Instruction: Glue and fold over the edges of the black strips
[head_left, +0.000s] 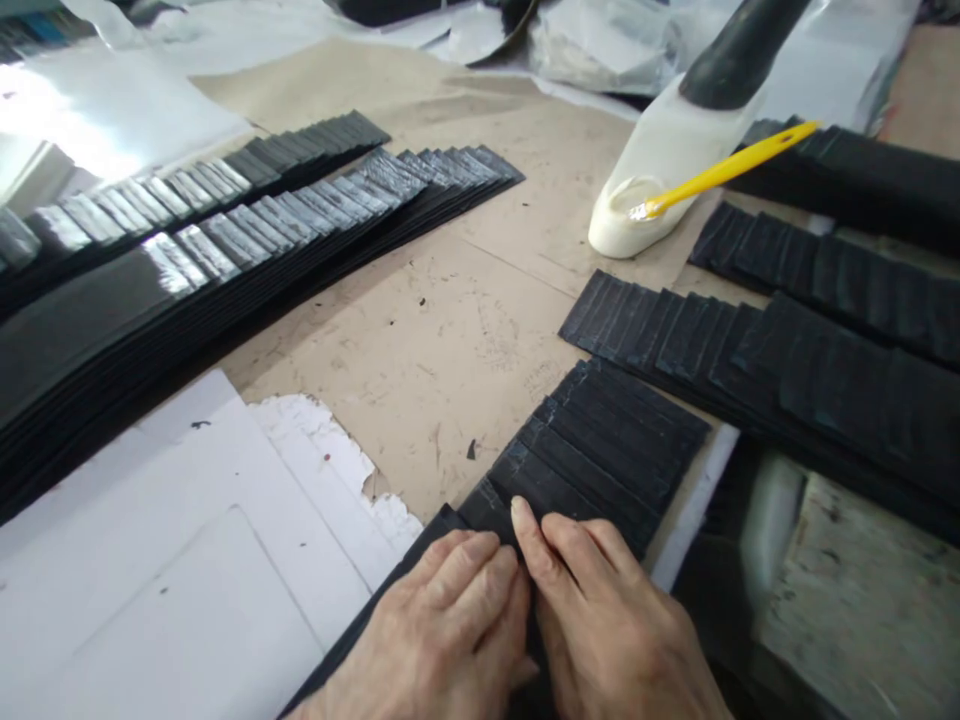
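In the lower middle, a stack of flat black strips (600,430) fans out near the table's edge, ends overlapping like steps. My left hand (450,625) is closed, its bent fingers gripping a black strip at the near end of the stack. Against it lies my right hand (607,610), also closed on the black strip, with its index fingertip pressing the surface. Both thumbs are mostly hidden, as is the part of the strip under my hands.
Fanned black strips with shiny ends (300,215) lie at left, and more dark strips (810,350) at right. A yellow-handled brush (735,165) rests in a white container (645,150). White sheets (187,560) cover the lower left of the brown-papered table (450,350).
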